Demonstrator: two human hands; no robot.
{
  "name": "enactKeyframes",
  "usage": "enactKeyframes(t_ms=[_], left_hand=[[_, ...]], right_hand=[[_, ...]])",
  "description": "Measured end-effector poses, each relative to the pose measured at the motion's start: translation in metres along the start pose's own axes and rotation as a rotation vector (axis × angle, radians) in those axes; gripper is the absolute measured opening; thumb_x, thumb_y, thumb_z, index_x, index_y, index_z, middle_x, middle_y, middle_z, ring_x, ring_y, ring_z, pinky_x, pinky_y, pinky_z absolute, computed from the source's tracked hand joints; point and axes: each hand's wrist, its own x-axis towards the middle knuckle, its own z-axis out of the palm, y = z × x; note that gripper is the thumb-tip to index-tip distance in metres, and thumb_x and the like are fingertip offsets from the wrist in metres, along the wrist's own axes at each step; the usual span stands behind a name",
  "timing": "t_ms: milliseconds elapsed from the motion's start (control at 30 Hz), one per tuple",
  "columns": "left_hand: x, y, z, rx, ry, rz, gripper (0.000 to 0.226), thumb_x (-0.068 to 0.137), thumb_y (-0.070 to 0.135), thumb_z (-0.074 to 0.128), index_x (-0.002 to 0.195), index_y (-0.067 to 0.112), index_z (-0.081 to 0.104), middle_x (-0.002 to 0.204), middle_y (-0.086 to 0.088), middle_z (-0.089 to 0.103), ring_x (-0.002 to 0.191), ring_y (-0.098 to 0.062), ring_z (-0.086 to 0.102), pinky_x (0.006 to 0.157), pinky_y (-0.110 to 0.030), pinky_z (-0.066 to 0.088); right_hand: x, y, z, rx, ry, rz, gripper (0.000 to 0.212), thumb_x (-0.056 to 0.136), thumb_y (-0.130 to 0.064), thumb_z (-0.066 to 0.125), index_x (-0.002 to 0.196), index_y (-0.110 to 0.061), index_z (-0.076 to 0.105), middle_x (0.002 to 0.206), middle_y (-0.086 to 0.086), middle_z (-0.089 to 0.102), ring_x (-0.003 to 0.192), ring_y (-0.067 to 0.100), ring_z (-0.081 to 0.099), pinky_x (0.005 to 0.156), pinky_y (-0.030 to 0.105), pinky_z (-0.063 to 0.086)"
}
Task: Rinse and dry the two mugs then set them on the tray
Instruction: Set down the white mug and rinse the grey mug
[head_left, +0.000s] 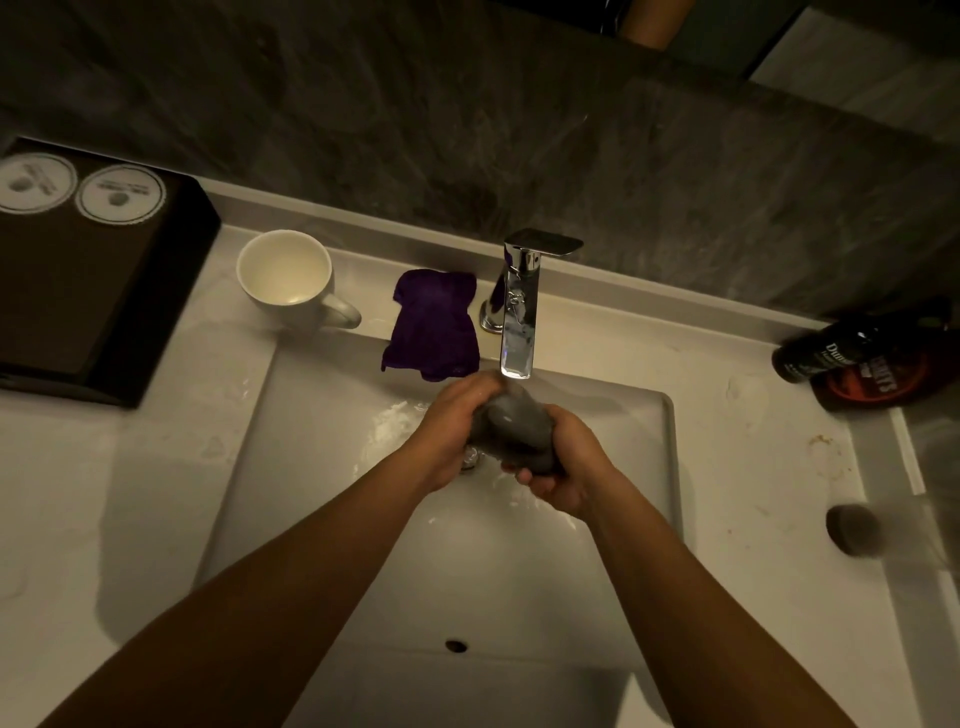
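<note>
A grey mug (511, 428) is held over the white sink basin (322, 467), right under the spout of the chrome faucet (519, 306). My left hand (452, 426) grips its left side and my right hand (561, 467) curls round its right side and bottom. The mug looks blurred and wet. A white mug (291, 283) stands upright on the counter left of the faucet, handle pointing right. A purple cloth (434, 325) lies on the sink's back edge between the white mug and the faucet. A black tray (78, 280) sits at far left.
Two round white paper lids (78, 189) lie on the tray's far part. Dark bottles (862, 358) lie at the right edge of the counter. A small dark round object (852, 527) sits on the counter at right. A grey stone wall runs behind.
</note>
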Motion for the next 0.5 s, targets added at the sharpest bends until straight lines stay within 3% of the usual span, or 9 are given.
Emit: enactKeyframes(t_ms=[67,133,233,300,400,500], left_hand=[[0.002,0.000,0.000,0.037,0.008,0.057,0.020,0.102,0.030,0.059,0.095,0.023,0.076,0.091,0.001,0.077,0.094,-0.017,0.070,0.080,-0.032,0.053],[0.008,0.002,0.004,0.078,0.117,-0.002,0.021,0.099,0.038,0.063,0.092,0.022,0.075,0.095,-0.003,0.076,0.099,-0.023,0.070,0.082,-0.035,0.055],[0.011,0.008,0.011,0.087,0.252,-0.157,0.049,0.085,0.061,0.070,0.107,0.017,0.072,0.108,-0.009,0.076,0.104,-0.029,0.071,0.096,-0.048,0.058],[0.008,0.001,0.010,0.054,0.252,-0.116,0.062,0.076,0.065,0.076,0.108,0.012,0.075,0.106,-0.010,0.079,0.102,-0.029,0.074,0.095,-0.047,0.060],[-0.003,-0.017,0.005,-0.085,0.246,0.008,0.049,0.087,0.048,0.078,0.111,0.005,0.075,0.105,-0.009,0.080,0.103,-0.025,0.076,0.083,-0.037,0.061],[-0.006,-0.029,0.001,-0.221,0.230,0.067,0.066,0.076,0.054,0.085,0.118,0.005,0.074,0.113,-0.012,0.079,0.108,-0.026,0.075,0.085,-0.036,0.060]], right_hand=[[-0.002,0.002,0.006,0.103,-0.011,0.038,0.042,0.095,-0.033,0.045,0.115,-0.002,0.065,0.087,0.026,0.070,0.052,0.028,0.060,0.039,0.023,0.041],[-0.001,0.009,0.015,0.073,0.102,-0.099,0.034,0.098,-0.032,0.047,0.110,-0.008,0.067,0.099,0.024,0.074,0.068,0.031,0.069,0.049,0.030,0.053],[0.005,0.021,0.020,-0.001,0.254,-0.239,0.026,0.101,-0.031,0.048,0.098,-0.016,0.068,0.100,0.019,0.073,0.083,0.034,0.072,0.061,0.038,0.058],[0.008,0.027,0.020,0.138,0.180,-0.167,0.031,0.100,-0.033,0.050,0.102,-0.010,0.071,0.098,0.022,0.074,0.077,0.036,0.071,0.055,0.035,0.056],[0.004,0.030,0.024,0.320,-0.002,-0.029,0.042,0.100,-0.034,0.048,0.113,0.000,0.069,0.095,0.026,0.071,0.063,0.030,0.066,0.046,0.027,0.052],[0.006,0.038,0.024,0.228,-0.021,-0.010,0.050,0.102,-0.039,0.042,0.114,0.004,0.066,0.090,0.023,0.067,0.058,0.026,0.062,0.047,0.027,0.051]])
